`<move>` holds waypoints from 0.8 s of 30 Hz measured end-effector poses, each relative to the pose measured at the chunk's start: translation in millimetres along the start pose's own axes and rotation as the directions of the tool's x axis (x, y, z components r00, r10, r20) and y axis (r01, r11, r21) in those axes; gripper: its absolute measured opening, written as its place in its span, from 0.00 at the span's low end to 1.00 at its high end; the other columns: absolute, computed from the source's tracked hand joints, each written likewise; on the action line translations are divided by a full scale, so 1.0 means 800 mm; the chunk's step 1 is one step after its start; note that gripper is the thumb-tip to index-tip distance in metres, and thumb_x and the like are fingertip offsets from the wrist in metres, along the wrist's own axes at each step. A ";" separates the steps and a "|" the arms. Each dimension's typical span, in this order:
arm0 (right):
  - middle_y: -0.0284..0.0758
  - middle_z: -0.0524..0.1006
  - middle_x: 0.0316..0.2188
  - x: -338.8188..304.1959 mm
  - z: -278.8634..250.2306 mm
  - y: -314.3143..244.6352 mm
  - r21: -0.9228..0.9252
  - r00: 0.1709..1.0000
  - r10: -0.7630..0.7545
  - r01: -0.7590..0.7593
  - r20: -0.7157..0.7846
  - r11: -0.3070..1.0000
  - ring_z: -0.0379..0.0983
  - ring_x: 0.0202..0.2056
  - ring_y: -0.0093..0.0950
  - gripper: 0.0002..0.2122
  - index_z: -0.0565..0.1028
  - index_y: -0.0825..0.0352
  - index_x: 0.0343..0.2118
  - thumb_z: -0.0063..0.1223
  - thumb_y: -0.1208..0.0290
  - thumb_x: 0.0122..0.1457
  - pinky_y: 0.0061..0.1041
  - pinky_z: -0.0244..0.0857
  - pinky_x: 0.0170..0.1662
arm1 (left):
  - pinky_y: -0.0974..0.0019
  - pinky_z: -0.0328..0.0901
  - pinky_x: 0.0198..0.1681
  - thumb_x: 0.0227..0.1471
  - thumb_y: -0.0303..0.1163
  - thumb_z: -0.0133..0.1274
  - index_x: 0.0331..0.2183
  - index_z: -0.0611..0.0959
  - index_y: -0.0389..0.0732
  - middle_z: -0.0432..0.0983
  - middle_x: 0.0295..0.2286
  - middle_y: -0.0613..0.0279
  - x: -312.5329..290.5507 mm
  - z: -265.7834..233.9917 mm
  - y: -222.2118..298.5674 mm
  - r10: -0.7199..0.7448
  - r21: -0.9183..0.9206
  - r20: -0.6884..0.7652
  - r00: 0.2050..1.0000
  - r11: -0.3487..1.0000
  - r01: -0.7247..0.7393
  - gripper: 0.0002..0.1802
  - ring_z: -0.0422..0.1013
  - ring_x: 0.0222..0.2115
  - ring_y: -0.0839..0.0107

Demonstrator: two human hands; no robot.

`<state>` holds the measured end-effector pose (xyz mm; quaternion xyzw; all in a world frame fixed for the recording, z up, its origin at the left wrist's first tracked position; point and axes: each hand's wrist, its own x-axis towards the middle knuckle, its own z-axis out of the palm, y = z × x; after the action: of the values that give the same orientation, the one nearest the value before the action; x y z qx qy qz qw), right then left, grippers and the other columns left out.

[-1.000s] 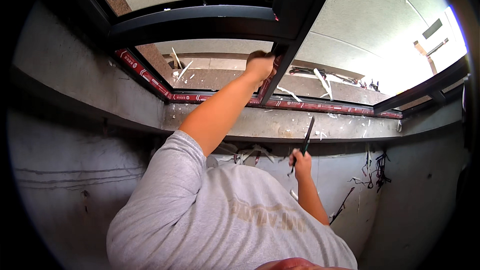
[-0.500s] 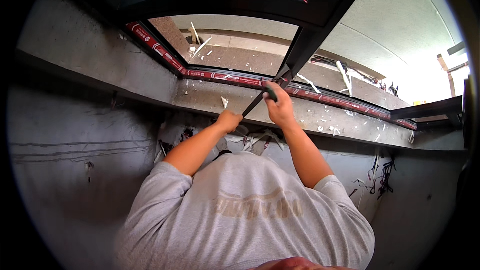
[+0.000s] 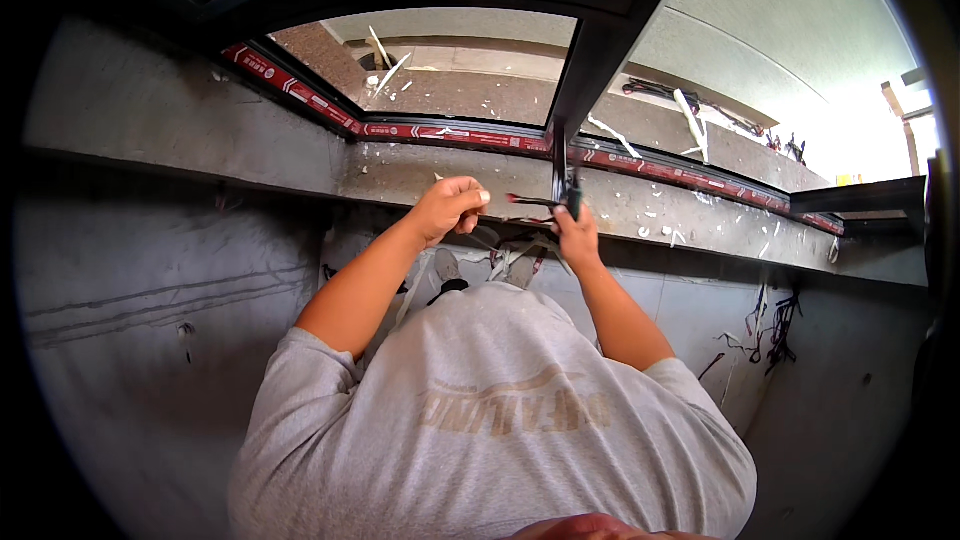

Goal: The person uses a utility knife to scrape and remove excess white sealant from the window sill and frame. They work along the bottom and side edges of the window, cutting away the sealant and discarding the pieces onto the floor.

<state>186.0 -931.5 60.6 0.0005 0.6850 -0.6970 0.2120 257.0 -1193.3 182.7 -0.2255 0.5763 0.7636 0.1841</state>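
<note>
My right hand (image 3: 577,237) is closed around a slim dark tool (image 3: 574,198) with a greenish-black body, held upright in front of the window's post; its exact kind is unclear. Beside it, a thin dark strip (image 3: 532,201) with a reddish end sticks out leftward, touching or close to that hand. My left hand (image 3: 447,212) is a short way to the left, above the sill's edge, with fingers curled and thumb bent over. Whatever lies in its fingers, if anything, is hidden. The dark window frame (image 3: 572,70) stands just beyond both hands.
A concrete sill (image 3: 440,168) runs along the frame, scattered with white scraps. Red-and-white tape (image 3: 450,133) covers the frame's lower edge. Dark cords (image 3: 785,332) hang on the right wall. White strips (image 3: 690,125) lie outside. My shoes (image 3: 447,264) stand below among scraps.
The long dark strip stretched between my hands is no longer there. My left hand has lifted away from it, and my right hand has drawn back from the post with the tool.
</note>
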 end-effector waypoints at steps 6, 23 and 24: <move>0.33 0.76 0.29 -0.084 -0.077 0.071 0.356 0.952 0.305 -0.285 -0.001 0.890 0.70 0.22 0.25 0.07 0.72 0.65 0.37 0.53 0.69 0.62 0.25 0.65 0.26 | 0.70 0.62 0.22 0.54 0.39 0.59 0.29 0.78 0.40 0.73 0.23 0.66 0.075 0.003 -0.068 -0.057 0.330 -0.120 0.991 0.939 0.094 0.13 0.69 0.19 0.76; 0.35 0.76 0.23 -0.244 -0.128 0.041 0.374 0.764 0.636 -0.560 -0.111 0.739 0.69 0.19 0.27 0.07 0.75 0.68 0.34 0.56 0.69 0.60 0.26 0.64 0.23 | 0.48 0.67 0.48 0.56 0.50 0.49 0.42 0.83 0.42 0.79 0.41 0.47 0.123 0.072 -0.232 -0.469 0.816 0.567 0.677 0.212 -0.537 0.23 0.74 0.44 0.47; 0.35 0.75 0.23 -0.240 -0.130 0.040 0.371 0.789 0.599 -0.520 -0.138 0.770 0.69 0.19 0.26 0.08 0.74 0.68 0.34 0.56 0.68 0.60 0.25 0.63 0.23 | 0.47 0.67 0.47 0.56 0.49 0.49 0.40 0.83 0.42 0.79 0.40 0.46 0.112 0.056 -0.266 -0.433 0.826 0.563 0.704 0.287 -0.485 0.21 0.74 0.44 0.47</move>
<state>340.1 -774.7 79.7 0.3268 0.5544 -0.6949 0.3209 291.6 -1091.1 -26.4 0.2551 0.7951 0.2836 0.4715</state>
